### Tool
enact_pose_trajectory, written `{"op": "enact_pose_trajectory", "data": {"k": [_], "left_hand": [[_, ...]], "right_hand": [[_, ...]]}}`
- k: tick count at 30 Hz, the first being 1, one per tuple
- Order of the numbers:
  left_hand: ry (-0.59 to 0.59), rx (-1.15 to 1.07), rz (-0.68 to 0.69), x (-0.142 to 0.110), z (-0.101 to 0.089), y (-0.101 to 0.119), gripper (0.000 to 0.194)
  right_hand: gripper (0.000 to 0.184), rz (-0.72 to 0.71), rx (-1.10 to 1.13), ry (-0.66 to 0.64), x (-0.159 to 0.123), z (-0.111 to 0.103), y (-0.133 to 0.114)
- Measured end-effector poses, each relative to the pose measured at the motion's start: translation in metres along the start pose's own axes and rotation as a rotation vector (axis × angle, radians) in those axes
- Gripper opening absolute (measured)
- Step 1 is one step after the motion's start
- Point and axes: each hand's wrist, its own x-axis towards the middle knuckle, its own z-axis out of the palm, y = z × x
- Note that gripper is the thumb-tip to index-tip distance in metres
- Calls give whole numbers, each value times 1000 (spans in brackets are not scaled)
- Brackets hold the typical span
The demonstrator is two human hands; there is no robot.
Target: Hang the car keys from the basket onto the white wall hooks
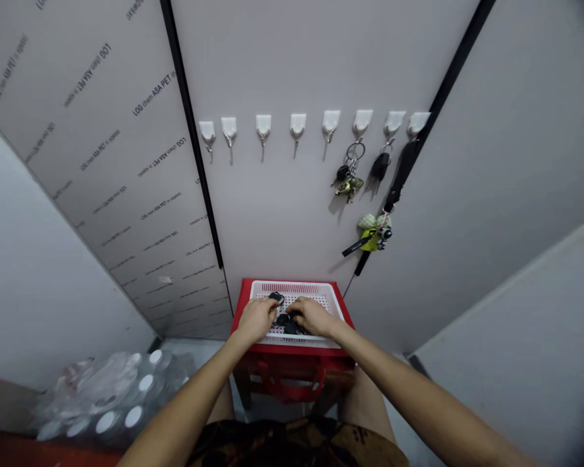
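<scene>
Both hands are inside a white plastic basket (pixel 338 301) with a perforated bottom. My left hand (pixel 259 318) has its fingers closed on a black key fob (pixel 276 298) with a dark loop. Beside it, my right hand (pixel 311 315) curls its fingers onto a pile of black keys (pixel 292 326) on the basket floor. Its fingertips are partly hidden among them. On the wall in front, a ring of keys (pixel 349 185), a black car key (pixel 380 167) and a black strap (pixel 405 172) with a green-yellow charm (pixel 370 235) hang from the rightmost hooks.
A row of white adhesive hooks (pixel 298 123) runs across the cabinet panel; the left ones carry nothing. The basket stands on a red-covered stool (pixel 292 349). Plastic-wrapped bottles (pixel 108 420) stand at lower left, and walls close in on both sides.
</scene>
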Motion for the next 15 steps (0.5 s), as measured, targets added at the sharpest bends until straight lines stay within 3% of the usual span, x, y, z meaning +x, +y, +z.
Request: {"op": "enact_pose_trajectory", "data": {"k": [4, 8, 15], "left_hand": [[-27, 25, -12, 1, 0, 0, 24], [-31, -34, -10, 0, -3, 1, 25], [29, -494, 10, 6, -9, 18, 44]], "right_hand": [[23, 15, -20, 22, 2, 0, 0], [18, 5, 43, 81, 2, -15, -1], [13, 93, 310, 130, 4, -52, -8]]}}
